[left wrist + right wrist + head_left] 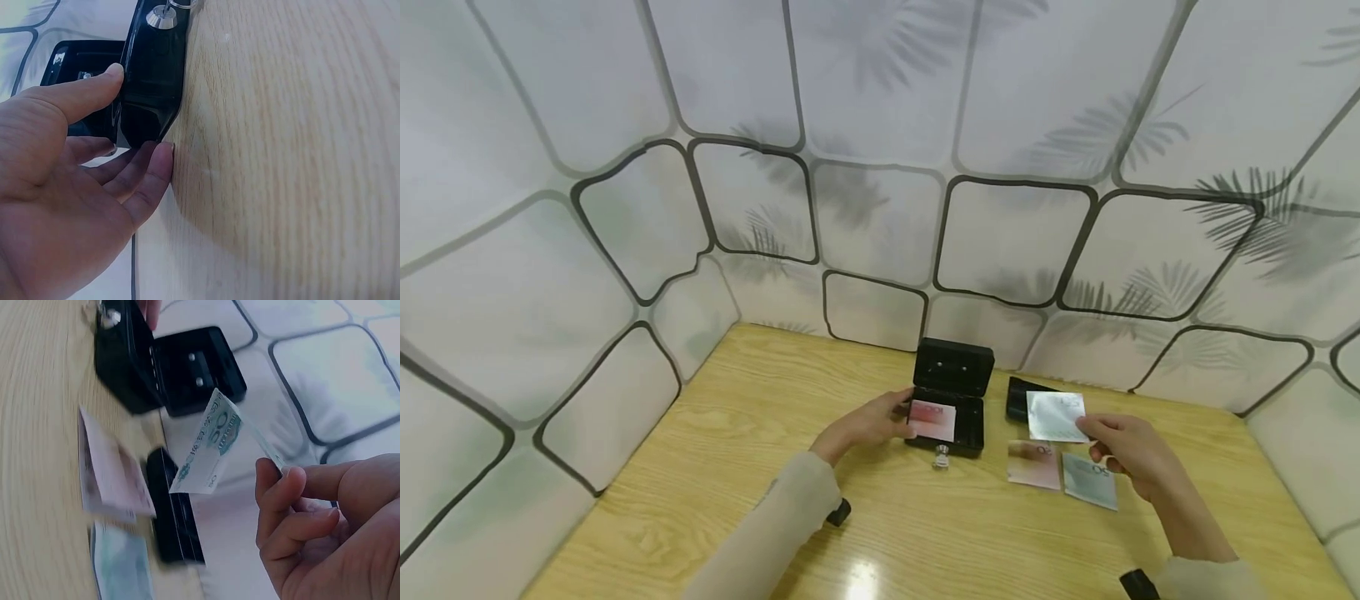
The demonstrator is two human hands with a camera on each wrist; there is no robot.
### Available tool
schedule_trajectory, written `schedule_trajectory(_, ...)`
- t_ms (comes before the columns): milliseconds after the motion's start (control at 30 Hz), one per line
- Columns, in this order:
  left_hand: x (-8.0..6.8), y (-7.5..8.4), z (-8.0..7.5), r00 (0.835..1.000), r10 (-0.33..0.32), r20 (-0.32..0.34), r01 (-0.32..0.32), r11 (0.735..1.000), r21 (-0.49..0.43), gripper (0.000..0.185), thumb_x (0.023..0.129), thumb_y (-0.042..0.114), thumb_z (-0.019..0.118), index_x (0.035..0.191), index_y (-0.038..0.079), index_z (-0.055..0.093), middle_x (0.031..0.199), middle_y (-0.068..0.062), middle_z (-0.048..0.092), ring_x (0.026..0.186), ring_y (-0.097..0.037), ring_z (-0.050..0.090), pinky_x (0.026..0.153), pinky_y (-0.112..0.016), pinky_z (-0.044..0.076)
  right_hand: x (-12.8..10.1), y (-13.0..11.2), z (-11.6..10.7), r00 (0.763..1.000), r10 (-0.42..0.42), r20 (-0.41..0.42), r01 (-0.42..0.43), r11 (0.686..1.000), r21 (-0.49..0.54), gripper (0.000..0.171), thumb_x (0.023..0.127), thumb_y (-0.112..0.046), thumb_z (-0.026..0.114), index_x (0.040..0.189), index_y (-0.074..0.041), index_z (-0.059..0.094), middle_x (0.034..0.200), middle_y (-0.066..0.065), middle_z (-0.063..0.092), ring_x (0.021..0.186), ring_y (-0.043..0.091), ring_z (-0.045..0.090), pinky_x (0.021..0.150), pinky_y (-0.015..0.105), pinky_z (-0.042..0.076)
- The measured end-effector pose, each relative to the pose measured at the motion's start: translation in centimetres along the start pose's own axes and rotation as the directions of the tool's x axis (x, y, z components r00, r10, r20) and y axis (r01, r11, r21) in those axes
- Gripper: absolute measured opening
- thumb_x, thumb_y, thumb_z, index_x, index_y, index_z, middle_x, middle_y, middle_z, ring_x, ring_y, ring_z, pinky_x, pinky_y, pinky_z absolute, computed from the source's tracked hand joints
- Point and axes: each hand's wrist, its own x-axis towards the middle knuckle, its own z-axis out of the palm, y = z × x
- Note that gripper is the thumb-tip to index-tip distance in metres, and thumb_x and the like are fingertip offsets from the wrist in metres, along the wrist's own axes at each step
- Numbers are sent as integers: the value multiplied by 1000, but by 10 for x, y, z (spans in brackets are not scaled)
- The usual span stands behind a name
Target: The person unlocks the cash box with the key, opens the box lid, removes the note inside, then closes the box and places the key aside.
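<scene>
A black cash box [970, 429] stands with its lid [953, 367] raised. A reddish folded banknote [934, 420] lies inside it at the left. My left hand [880, 419] holds the box's left side, thumb at the top edge and fingers against the wall in the left wrist view. Between thumb and fingers, my right hand [1127, 446] pinches a folded greenish banknote [209, 447] by one edge, raised above the table. On the table below lie a pinkish folded banknote [1033, 465] and a blue-green folded one [1090, 481].
A key with a ring [941, 457] sits in the lock [162, 17] on the box's front. Right of the box, a black oblong thing [172, 512] lies partly behind the raised banknote. The wooden table [700, 467] meets a patterned fabric wall [880, 225] at its back and sides.
</scene>
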Motion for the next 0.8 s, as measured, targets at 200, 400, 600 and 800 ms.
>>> schedule_trajectory(200,2,1,3,1000,3,4,-3,1000,7,78,100,13,70,162,0,25,157,-23,42,143,-36,43,118,-48,34,-14,21,-29,999,47,-12,-47,998,-39,38,110,-26,54,118,9,66,83,-2,54,68,8,52,57,23,42)
schedule_trajectory(400,1,2,3,1000,6,-3,-6,1000,16,77,100,14,70,162,0,26,157,-23,43,143,-36,44,119,-47,33,-31,40,-56,993,100,-61,-105,992,-68,36,109,-27,55,113,5,70,77,-4,56,67,6,50,57,22,44)
schedule_trajectory(600,-1,1,2,1000,8,-4,-8,1000,-6,76,101,14,69,162,-1,26,157,-22,43,142,-35,45,118,-47,34,-42,58,-80,984,158,-78,-163,984,-65,38,110,-29,54,112,3,73,77,-7,59,67,5,52,57,21,45)
schedule_trajectory(800,-3,2,1,1000,-3,-8,3,1000,-6,75,102,15,68,162,0,26,157,-22,43,142,-34,45,118,-46,35,-48,77,-95,963,251,-95,-258,963,-78,51,110,-32,53,119,17,66,77,-6,60,63,4,50,57,21,44)
